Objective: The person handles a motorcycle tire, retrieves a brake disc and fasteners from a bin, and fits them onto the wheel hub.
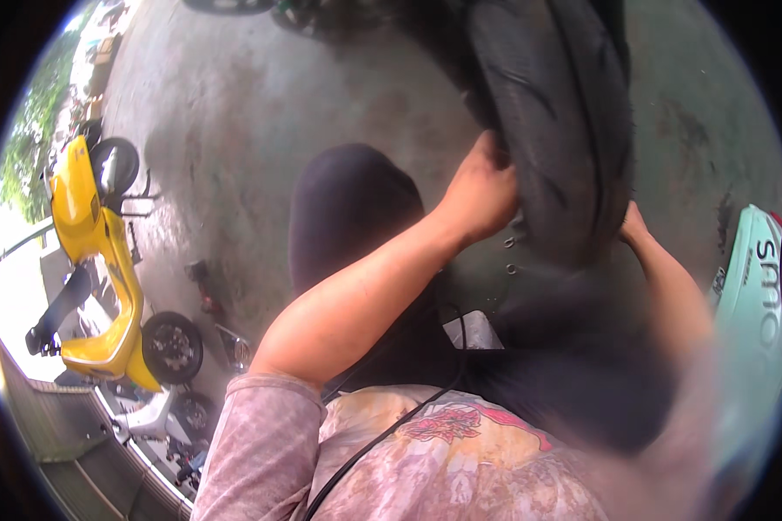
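A black motorcycle tyre [552,130] stands upright in front of me, its grooved tread facing me and its top cut off by the frame edge. My left hand [487,191] is closed at the tyre's left side, knuckles up; the fingertips go out of sight by the sidewall. Against the right side, low down, rests my right hand [634,224], with its fingers hidden behind the rubber. Just below my left hand, two small metal rings [511,269] lie on the floor.
A yellow scooter [130,300] stands at the left, with a white one [152,417] behind it. On the floor near my left knee lies a red and black tool [204,291]. A mint-green vehicle panel [747,286] is at the right. A pale, crinkled item [476,332] lies between my legs.
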